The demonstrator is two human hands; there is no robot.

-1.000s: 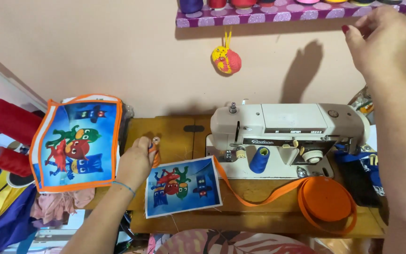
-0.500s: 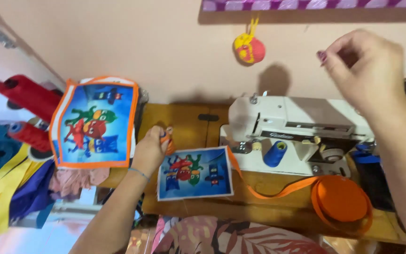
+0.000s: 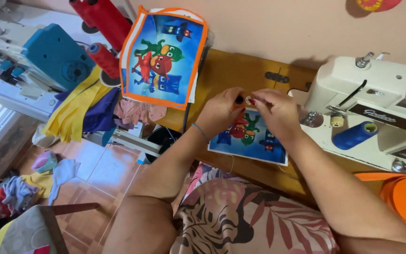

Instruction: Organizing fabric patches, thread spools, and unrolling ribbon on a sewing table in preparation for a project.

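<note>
A small round white bobbin (image 3: 249,99) is now pinched between both hands (image 3: 222,110) (image 3: 276,112), the right brought down from above, over the blue printed cloth rectangle (image 3: 250,139) at the wooden tabletop's (image 3: 240,70) front edge.

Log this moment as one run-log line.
left hand: pinching small dark item, unclear | right hand: fingertips meeting left hand's | below: cartoon-print fabric piece on wooden table | right: white sewing machine, blue thread spool

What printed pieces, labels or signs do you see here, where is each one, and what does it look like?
Printed panel: propped at the table's back left, rectangular, blue cartoon picture, orange border.
Smaller printed panel: flat on the table under both hands, blue cartoon picture, white edge.
Nameplate: on the sewing machine front, dark strip with script lettering.
</note>
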